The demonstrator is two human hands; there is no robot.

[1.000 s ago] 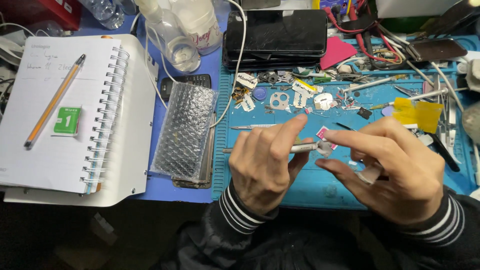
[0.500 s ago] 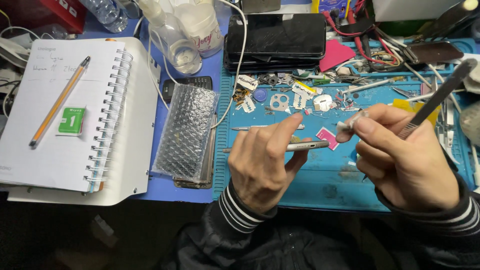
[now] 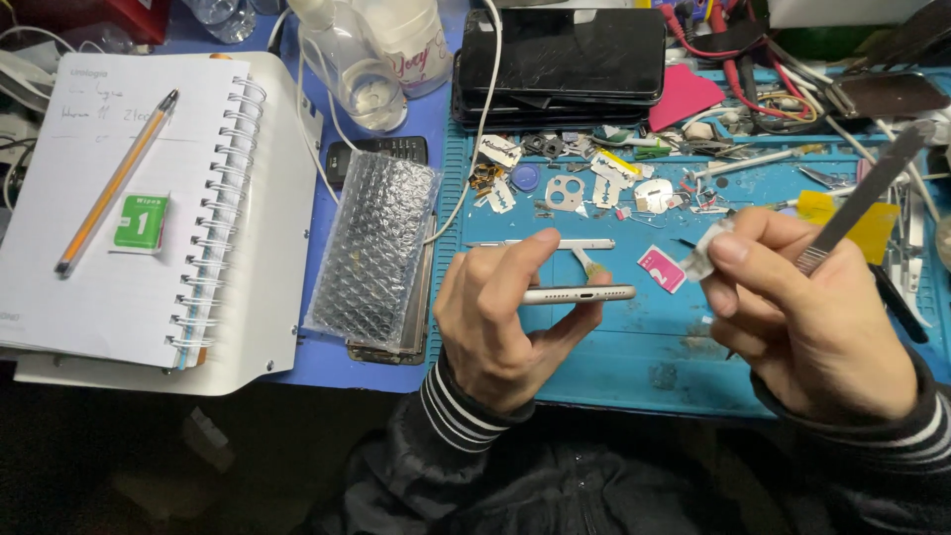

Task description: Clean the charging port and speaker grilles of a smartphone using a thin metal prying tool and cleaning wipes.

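My left hand [image 3: 505, 317] grips a slim white phone [image 3: 580, 294] edge-on, thumb over its top and fingers under it, above the blue work mat [image 3: 634, 376]. To its right, my right hand [image 3: 807, 322] pinches a small white wad [image 3: 701, 258] between thumb and forefinger and also holds long metal tweezers [image 3: 867, 193] that point up and to the right. A gap of a few centimetres separates the wad from the phone's end. A small pink packet [image 3: 662, 269] lies on the mat between the hands.
A bubble-wrap pouch [image 3: 374, 253] lies over a device left of the mat. A spiral notebook [image 3: 129, 213] carries a pencil [image 3: 117, 183] and a green packet [image 3: 140, 221]. Dark phones [image 3: 565, 59] are stacked at the back, plastic bottles [image 3: 367, 50] beside them. Small parts [image 3: 594, 178], cables and tools litter the mat's far half.
My right hand lifted off the phone's end and drew back to the right, bringing the tweezers up into view. The left hand kept the phone nearly still.
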